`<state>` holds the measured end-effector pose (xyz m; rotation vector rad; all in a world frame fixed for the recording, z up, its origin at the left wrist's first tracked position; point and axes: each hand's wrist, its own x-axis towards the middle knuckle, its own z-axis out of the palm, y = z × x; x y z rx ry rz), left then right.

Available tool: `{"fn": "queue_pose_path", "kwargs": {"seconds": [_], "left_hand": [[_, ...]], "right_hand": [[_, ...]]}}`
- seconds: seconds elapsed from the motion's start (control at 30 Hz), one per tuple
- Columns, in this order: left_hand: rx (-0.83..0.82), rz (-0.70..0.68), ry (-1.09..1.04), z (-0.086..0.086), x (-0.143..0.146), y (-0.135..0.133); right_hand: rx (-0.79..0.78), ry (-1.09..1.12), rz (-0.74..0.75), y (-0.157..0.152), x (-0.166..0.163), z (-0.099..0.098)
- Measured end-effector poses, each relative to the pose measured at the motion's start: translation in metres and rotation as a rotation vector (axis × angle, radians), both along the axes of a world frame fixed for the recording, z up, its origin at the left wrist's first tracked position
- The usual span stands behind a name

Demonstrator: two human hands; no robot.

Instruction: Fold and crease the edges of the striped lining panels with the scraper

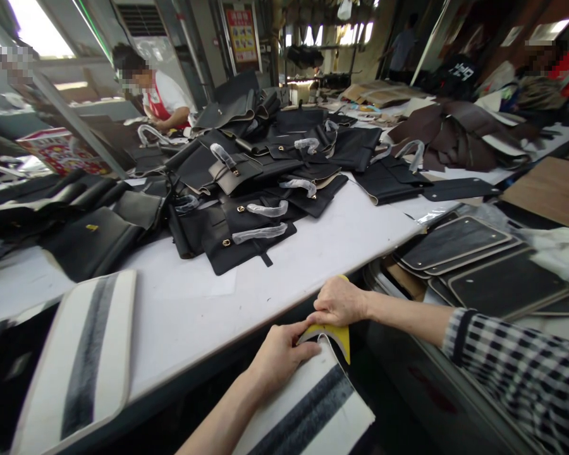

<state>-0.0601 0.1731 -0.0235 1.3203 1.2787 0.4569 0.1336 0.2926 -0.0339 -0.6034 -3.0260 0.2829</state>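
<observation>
My right hand [337, 302] is closed around a yellow tool [342, 341] with a concave curved edge. That edge sits against the rounded corner of a white panel with a dark stripe [329, 395]. With thumb and fingers, my left hand [277, 354] pinches the panel close to this corner, its fingertips next to the tool. Part of the panel runs out of view below. A stack of similar white striped panels [47, 373] lies at the left on the table edge.
Black leather bag pieces [246, 218] with plastic-wrapped handles are heaped over the white table [322, 253]. Dark trimmed panels [459, 243] are stacked at the right, with brown leather pieces [459, 136] behind. Across the table a person in a red apron [160, 98] works.
</observation>
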Motion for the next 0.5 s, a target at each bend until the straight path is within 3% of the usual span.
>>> {"fn": "queue_pose_path", "kwargs": {"seconds": [0.27, 0.5], "left_hand": [[0.034, -0.055, 0.053, 0.0012, -0.001, -0.0004], [0.18, -0.128, 0.164, 0.0, 0.0006, -0.0002]], "right_hand": [[0.018, 0.022, 0.061, 0.0018, 0.0011, 0.0], [0.005, -0.001, 0.098, 0.0043, -0.0001, -0.0045]]}}
